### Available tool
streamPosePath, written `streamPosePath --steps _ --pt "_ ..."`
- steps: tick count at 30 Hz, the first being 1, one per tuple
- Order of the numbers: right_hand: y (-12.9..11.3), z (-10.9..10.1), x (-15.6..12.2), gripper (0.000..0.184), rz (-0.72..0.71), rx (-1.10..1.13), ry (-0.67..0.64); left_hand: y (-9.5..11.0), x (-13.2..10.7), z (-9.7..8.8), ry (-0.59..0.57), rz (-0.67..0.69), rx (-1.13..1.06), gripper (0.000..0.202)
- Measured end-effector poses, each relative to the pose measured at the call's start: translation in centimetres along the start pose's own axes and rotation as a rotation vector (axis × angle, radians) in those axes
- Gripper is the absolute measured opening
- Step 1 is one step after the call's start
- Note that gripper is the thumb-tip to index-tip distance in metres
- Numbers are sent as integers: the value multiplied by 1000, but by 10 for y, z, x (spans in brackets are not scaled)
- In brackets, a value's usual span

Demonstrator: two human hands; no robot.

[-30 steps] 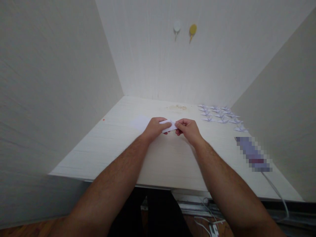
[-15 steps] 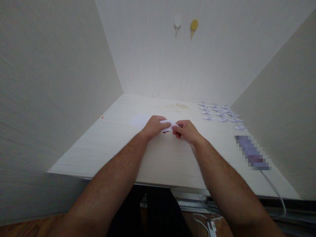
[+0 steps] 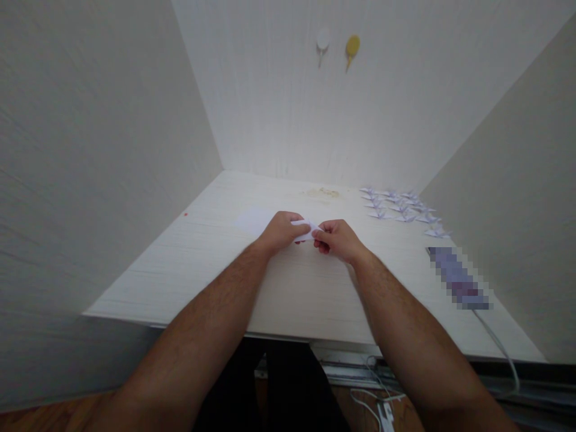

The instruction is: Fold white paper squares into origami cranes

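Between my two hands, above the middle of the white table (image 3: 310,300), is a small piece of folded white paper (image 3: 304,236). My left hand (image 3: 284,231) pinches its left part, with the thumb on top and fingers underneath. At the right end, my right hand (image 3: 335,237) grips the paper between thumb and curled fingers. Part of the paper is covered by the thumbs and fingers. White paper (image 3: 252,220) lies flat on the table just beyond my left wrist.
Several folded paper cranes (image 3: 402,209) stand in rows at the back right. Nearer on the right lies a blurred-out flat device (image 3: 458,279) with a white cable (image 3: 497,345) running over the table edge. Walls enclose three sides; two hooks (image 3: 353,45) are on the back wall.
Both hands stay almost in place on the folded paper. The right thumb and the paper's right end have shifted very slightly.
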State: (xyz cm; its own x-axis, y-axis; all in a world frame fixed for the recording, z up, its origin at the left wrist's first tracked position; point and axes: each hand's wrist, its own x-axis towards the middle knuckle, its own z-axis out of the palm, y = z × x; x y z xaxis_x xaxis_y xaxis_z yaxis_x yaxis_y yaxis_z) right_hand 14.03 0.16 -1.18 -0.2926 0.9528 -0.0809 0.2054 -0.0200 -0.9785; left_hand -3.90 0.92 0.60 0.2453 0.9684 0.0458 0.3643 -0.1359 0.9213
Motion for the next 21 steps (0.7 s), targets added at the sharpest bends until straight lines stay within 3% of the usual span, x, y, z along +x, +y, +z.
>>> streamPosePath --steps 8,18,21 --pt "-7 5 -5 21 15 -97 47 -2 3 -1 23 69 -8 21" --pt "-10 5 -7 21 -2 -135 17 -6 5 5 109 39 -145 19" --pt "-9 5 -6 21 -10 -130 15 -6 5 5 108 36 -97 18"
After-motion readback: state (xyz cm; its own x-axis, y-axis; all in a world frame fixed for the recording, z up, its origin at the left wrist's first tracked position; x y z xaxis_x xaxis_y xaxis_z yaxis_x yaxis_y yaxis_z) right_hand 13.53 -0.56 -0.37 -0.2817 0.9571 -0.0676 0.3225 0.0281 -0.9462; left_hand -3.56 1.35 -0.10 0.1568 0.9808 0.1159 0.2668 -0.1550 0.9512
